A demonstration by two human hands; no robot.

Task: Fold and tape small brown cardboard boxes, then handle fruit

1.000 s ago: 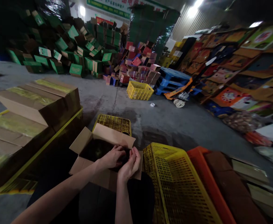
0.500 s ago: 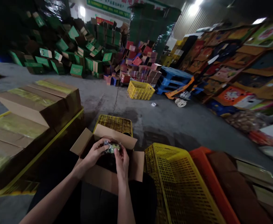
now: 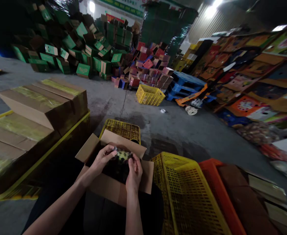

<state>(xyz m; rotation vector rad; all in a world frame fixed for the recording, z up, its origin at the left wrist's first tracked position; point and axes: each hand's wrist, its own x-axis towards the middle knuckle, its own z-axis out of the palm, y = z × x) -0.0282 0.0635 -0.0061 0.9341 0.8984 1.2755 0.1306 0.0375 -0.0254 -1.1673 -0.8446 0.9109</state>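
An open cardboard box (image 3: 114, 189) rests in front of me, its flaps spread and its inside dark. Over its opening, my left hand (image 3: 102, 160) and my right hand (image 3: 134, 172) together hold a small item wrapped in shiny clear plastic (image 3: 122, 154), greenish yellow inside. Both hands pinch it, the left at its left end and the right from below and the right. What else lies inside the box is too dark to make out.
A yellow plastic crate (image 3: 189, 192) stands right of the box, an orange crate (image 3: 221, 199) beyond it. Another yellow crate (image 3: 121, 129) sits behind the box. Taped cartons (image 3: 42, 104) are stacked at left. Piles of green, red and printed boxes, blue pallets (image 3: 186, 81) and a pallet jack line the back.
My hands came up out of the box with the wrapped item a second ago. Since then they have lowered it slightly and the right hand has shifted under it.
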